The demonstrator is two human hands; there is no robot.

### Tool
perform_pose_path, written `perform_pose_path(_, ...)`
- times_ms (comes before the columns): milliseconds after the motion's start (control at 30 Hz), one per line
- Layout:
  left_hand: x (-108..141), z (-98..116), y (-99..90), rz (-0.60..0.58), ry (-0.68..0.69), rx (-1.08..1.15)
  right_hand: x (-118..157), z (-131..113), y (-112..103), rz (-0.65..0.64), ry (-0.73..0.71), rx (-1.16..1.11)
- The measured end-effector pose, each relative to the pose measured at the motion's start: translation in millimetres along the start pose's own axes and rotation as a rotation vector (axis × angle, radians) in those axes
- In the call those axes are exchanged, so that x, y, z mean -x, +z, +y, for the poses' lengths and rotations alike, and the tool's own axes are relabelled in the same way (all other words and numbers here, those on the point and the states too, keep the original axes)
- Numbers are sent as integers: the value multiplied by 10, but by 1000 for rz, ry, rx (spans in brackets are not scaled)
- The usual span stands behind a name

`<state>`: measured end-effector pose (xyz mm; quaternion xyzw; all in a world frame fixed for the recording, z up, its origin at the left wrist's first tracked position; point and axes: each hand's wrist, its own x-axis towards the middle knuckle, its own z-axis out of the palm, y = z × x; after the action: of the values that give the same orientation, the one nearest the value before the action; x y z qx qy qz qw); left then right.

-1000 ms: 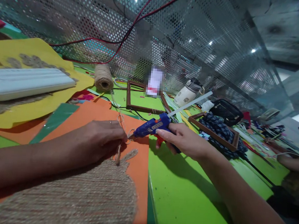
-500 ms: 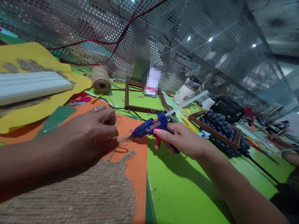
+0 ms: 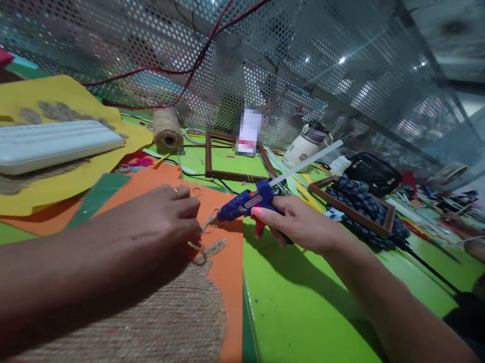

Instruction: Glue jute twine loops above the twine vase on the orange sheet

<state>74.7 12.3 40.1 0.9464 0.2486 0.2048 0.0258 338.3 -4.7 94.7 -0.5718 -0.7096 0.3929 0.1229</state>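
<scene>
Twine [image 3: 209,223] was pinched in the left hand [image 3: 170,215], with its fingers bent in and little loops poking out by the fingertips. The right hand [image 3: 291,224] was curled round a blue glue gun [image 3: 243,204], with the thumb along its side. The gun's tip was between the two hands, right by the twine, but it was hard to tell if they touched. A white glue stick [image 3: 306,163] poked out of the gun's back, above the right hand. Under the left hand lay a twine-covered shape [image 3: 168,321] on orange paper [image 3: 233,315]. Past the left hand lay a fat roll of string [image 3: 167,125], and past the right hand was a white bottle [image 3: 303,147]
</scene>
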Motion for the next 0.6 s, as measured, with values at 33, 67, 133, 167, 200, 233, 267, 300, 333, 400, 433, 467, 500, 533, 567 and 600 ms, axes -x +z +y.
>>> perform_pose_path(33, -8, 19, -14, -36, 20, 1, 4, -9, 2, 2, 6, 8)
perform_pose_path(67, -13, 34, -22, -66, 39, 12, 9, -17, 5, 5, 13, 18)
perform_pose_path(133, -15, 45, -24, -87, 72, 51, 15, -28, 11, 12, 19, 25)
perform_pose_path(167, -12, 41, -18, -75, 85, 75, 16, -29, 13, 15, 18, 23)
perform_pose_path(200, -7, 33, -10, -63, 95, 99, 16, -28, 15, 18, 16, 16)
perform_pose_path(233, -2, 21, 0, -53, 99, 120, 15, -25, 16, 19, 12, 9)
perform_pose_path(267, 4, 6, 12, -42, 97, 139, 14, -22, 16, 20, 7, 2)
perform_pose_path(300, 11, -10, 25, -32, 94, 154, 12, -20, 16, 20, 4, -2)
perform_pose_path(333, 17, -27, 39, -25, 93, 165, 10, -19, 16, 20, 4, -3)
perform_pose_path(400, 32, -56, 68, -10, 96, 170, 7, -21, 17, 21, 13, -5)
perform_pose_path(433, 39, -69, 81, -7, 96, 167, 6, -23, 18, 21, 20, -6)
perform_pose_path(467, 47, -80, 92, -6, 95, 164, 5, -25, 20, 21, 25, -7)
perform_pose_path(500, 54, -90, 101, -3, 93, 161, 4, -26, 20, 22, 26, -8)
perform_pose_path(533, 60, -99, 108, -1, 91, 161, 3, -25, 19, 25, 23, -8)
perform_pose_path(567, 65, -107, 112, -2, 86, 164, 4, -22, 14, 28, 17, -8)
perform_pose_path(600, 68, -114, 113, -4, 80, 170, 6, -18, 7, 29, 12, -8)
